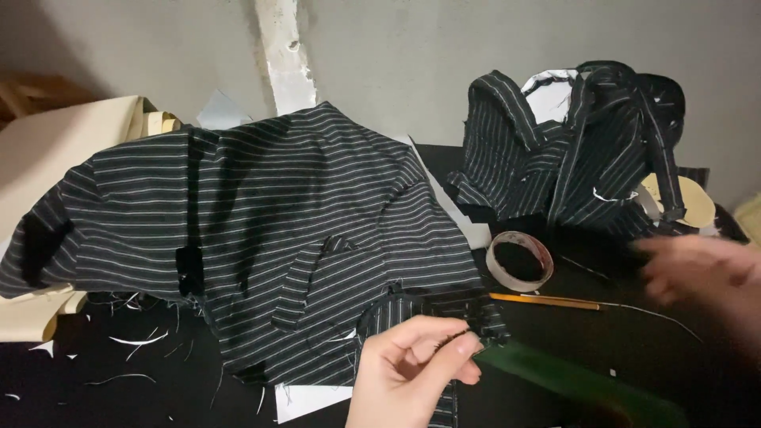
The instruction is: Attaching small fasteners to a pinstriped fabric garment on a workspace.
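Note:
A black fabric with thin white stripes (261, 222) lies spread over the dark table (103, 380). My left hand (412, 372) pinches the fabric's near edge between thumb and fingers, right beside a green flat strip (579, 384), perhaps a ruler. My right hand (705, 273) is blurred at the right edge, fingers spread, holding nothing that I can see. It hovers near a roll of tape (519, 260) and a yellow pencil (547, 300).
A heap of more striped fabric pieces (571, 150) sits at the back right against the grey wall. Cream paper sheets (55, 150) lie under the fabric at left. White thread scraps (135, 341) litter the table front left.

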